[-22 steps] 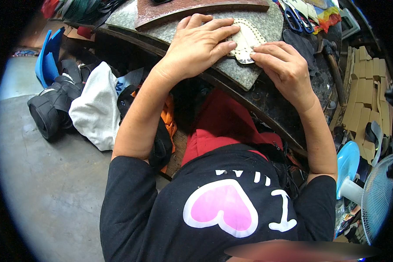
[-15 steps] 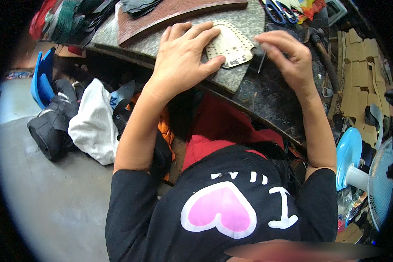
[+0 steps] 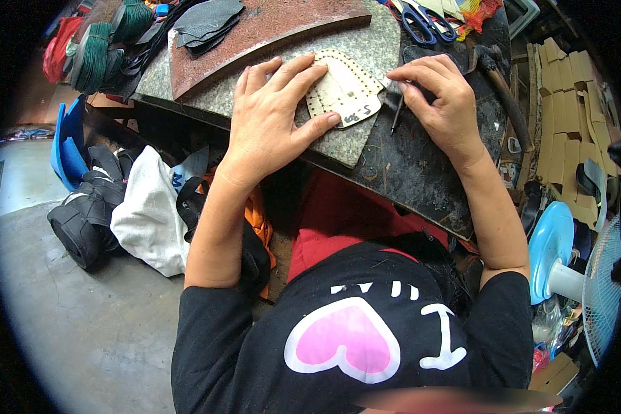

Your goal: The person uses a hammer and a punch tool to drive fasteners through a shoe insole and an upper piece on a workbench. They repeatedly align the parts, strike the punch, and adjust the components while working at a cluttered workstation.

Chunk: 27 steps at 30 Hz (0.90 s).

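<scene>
My left hand (image 3: 269,114) lies with its fingers spread at the left side of a cream, rounded template (image 3: 343,86) with rows of small holes along its edges and a handwritten mark. The thumb rests on its lower edge. Under the template is a speckled grey stone slab (image 3: 348,145). Just off the template's right corner, my right hand (image 3: 440,100) pinches a slim, dark, pen-like tool (image 3: 397,116) between thumb and fingers, its tip pointing down. The fingers partly hide the tool's upper end.
Behind the slab's front part lies a curved reddish-brown board (image 3: 272,34) with dark leather-like pieces (image 3: 207,24) on it. Blue-handled scissors (image 3: 426,24) and a hammer (image 3: 504,90) lie to the right. Green cord bundles (image 3: 92,58) sit far left; a fan (image 3: 600,290) stands right.
The view has shifted, so the bench appears slightly lower and further left. Both hands keep nearly the same places about the template, and the right still pinches the pen-like tool.
</scene>
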{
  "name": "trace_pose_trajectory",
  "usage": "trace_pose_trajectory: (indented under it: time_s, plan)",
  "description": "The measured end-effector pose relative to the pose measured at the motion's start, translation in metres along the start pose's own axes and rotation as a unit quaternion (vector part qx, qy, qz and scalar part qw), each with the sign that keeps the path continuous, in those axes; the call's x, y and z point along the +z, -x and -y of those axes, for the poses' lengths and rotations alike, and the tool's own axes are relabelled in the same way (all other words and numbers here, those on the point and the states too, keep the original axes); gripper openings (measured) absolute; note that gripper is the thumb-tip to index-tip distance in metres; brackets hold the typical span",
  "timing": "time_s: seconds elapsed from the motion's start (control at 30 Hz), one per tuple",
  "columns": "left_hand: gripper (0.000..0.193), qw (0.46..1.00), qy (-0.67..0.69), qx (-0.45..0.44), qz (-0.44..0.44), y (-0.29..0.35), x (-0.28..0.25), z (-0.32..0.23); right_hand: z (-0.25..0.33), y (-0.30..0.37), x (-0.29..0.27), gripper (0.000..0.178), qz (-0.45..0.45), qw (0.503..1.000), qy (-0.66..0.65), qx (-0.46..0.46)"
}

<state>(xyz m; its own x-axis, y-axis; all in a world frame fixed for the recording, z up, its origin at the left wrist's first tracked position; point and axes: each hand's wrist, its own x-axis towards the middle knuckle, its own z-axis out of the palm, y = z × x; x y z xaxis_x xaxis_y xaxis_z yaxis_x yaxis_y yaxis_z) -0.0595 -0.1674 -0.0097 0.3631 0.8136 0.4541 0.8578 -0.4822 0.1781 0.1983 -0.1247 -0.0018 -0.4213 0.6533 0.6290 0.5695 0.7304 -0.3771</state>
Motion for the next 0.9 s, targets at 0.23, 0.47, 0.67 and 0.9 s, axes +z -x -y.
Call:
trace_pose_trajectory:
  time_s: [0.23,0.47,0.67,0.9]
  plan:
    - [0.062,1.000,-0.001,-0.008,-0.007,0.000,0.002,-0.001,-0.001,0.002,0.004,0.010,0.033,0.997,0.071,-0.009]
    - [0.063,1.000,0.011,-0.015,-0.014,0.000,0.003,-0.002,0.008,-0.001,0.001,0.010,0.044,0.996,0.076,0.000]
    - [0.065,0.999,0.010,-0.026,-0.021,0.001,-0.001,-0.003,0.017,-0.006,0.005,0.023,0.042,0.998,0.022,-0.044]
    - [0.061,0.983,0.140,-0.065,-0.095,0.004,0.002,0.000,0.022,-0.012,0.006,0.029,0.099,0.991,0.076,-0.045]
